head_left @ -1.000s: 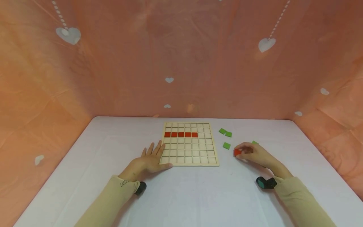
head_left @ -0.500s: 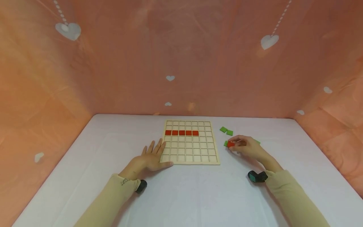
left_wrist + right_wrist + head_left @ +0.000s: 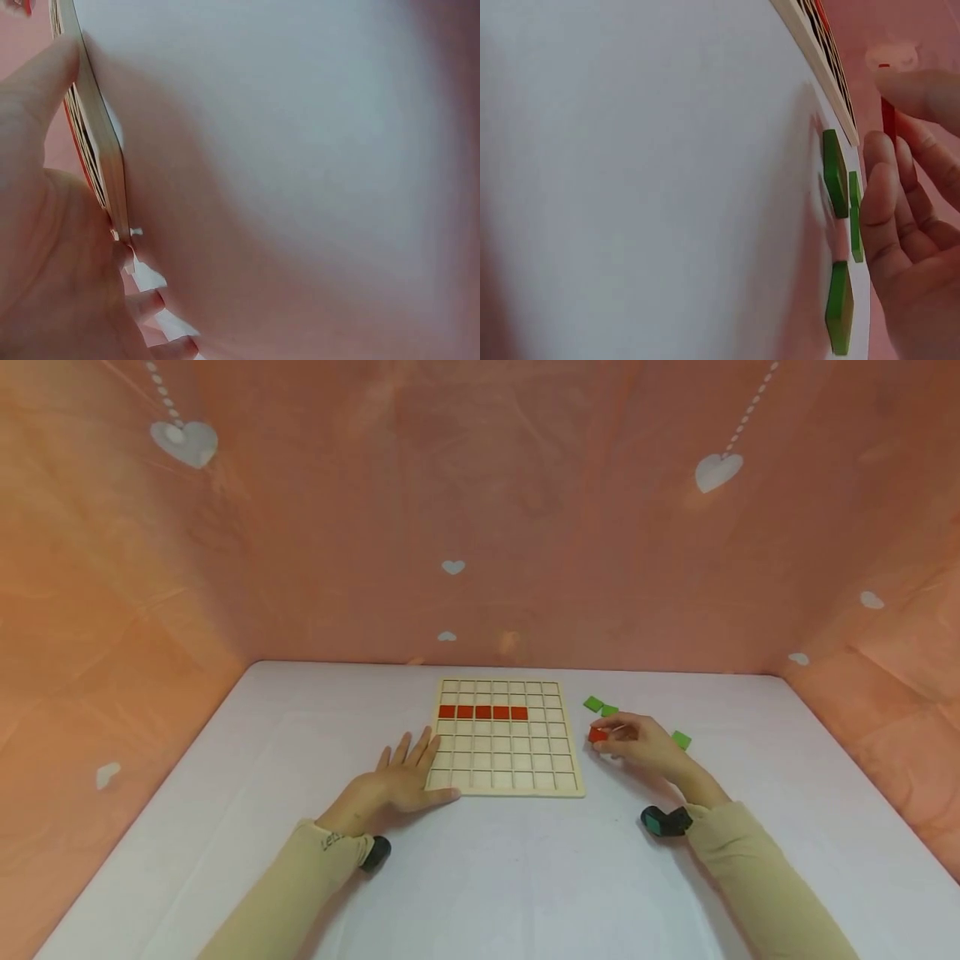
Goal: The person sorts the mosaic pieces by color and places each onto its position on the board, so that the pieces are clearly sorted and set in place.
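Observation:
My right hand (image 3: 648, 746) pinches a red square tile (image 3: 597, 735) between thumb and fingers, just off the right edge of the wooden grid board (image 3: 510, 760). In the right wrist view the same red tile (image 3: 888, 116) stands edge-on, held above the table. Five fingers of my left hand (image 3: 397, 783) are spread along the board's lower left corner, the thumb (image 3: 56, 71) lying against its near edge. A row of several red tiles (image 3: 483, 712) fills the left part of the third row from the top.
Two green tiles (image 3: 593, 702) lie right of the board, and another green tile (image 3: 681, 740) lies beyond the right hand. One more green tile (image 3: 835, 172) shows below the hand in the right wrist view. Pink cloth walls (image 3: 480, 527) enclose the white table (image 3: 510, 877).
My right hand has carried the red tile leftward and slightly away from me, toward the board, passing over a green tile. The left hand stays in place; the view shifts slightly.

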Demonstrator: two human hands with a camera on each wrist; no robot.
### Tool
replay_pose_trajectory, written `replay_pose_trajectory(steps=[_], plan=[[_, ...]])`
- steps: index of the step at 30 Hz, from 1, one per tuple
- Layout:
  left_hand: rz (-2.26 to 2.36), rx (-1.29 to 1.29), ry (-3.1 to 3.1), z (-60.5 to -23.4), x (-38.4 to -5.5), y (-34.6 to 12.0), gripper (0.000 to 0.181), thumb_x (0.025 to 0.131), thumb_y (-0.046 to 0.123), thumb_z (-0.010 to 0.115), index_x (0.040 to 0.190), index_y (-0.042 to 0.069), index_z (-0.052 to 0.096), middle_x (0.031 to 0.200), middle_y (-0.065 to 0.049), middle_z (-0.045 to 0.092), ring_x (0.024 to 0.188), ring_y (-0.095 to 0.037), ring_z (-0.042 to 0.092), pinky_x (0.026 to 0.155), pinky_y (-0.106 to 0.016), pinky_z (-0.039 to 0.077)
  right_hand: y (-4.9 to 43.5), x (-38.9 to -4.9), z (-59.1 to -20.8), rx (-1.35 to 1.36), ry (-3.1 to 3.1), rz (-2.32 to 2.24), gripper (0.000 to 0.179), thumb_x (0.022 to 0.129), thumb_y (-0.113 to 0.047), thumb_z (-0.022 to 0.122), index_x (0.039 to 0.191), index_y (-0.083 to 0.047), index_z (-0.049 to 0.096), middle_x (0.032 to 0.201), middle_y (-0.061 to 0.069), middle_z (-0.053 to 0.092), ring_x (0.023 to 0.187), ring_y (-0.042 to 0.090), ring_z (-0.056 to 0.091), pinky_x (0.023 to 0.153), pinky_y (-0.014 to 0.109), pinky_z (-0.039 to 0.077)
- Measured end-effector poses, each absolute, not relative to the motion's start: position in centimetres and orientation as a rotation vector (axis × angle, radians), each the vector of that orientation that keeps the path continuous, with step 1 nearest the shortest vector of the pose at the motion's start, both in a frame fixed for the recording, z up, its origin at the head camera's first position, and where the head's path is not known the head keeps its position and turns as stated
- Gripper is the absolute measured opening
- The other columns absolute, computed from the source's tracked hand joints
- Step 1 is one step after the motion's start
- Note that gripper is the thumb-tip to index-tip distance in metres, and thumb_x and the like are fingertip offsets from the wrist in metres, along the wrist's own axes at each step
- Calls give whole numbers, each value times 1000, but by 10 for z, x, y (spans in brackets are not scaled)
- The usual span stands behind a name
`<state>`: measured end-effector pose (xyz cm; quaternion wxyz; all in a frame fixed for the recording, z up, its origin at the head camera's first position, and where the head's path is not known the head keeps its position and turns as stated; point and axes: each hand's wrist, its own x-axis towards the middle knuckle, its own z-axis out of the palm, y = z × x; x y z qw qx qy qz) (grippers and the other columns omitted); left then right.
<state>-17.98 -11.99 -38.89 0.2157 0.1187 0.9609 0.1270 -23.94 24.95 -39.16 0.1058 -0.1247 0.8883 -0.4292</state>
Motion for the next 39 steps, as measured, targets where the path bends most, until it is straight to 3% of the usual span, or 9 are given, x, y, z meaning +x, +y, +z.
replay_pose_trajectory(steps=[21,32,39], plan=[[330,313,2655,-389,-181,-120,95,92,61,47,154,4,2,162,-13,-8,147,-39,-8,117,-57,-1,215,-253,-394,-299,2654,-1365,42,86,-18,72,124,-1,62,110,16,64,94,23,59,76,24,47],[322,323,2677,-400,-186,-121,96,91,61,48,154,4,2,161,-14,-8,147,-40,-8,116,-59,0,200,-258,-396,-256,2628,-1381,42,86,-19,71,123,-2,62,107,14,62,95,24,56,67,24,46],[326,327,2676,-398,-184,-121,96,91,60,48,154,4,3,161,-14,-8,147,-40,-8,116,-59,0,192,-263,-396,-245,2632,-1364,40,87,-18,71,123,-3,61,108,14,62,96,24,57,71,24,45]])
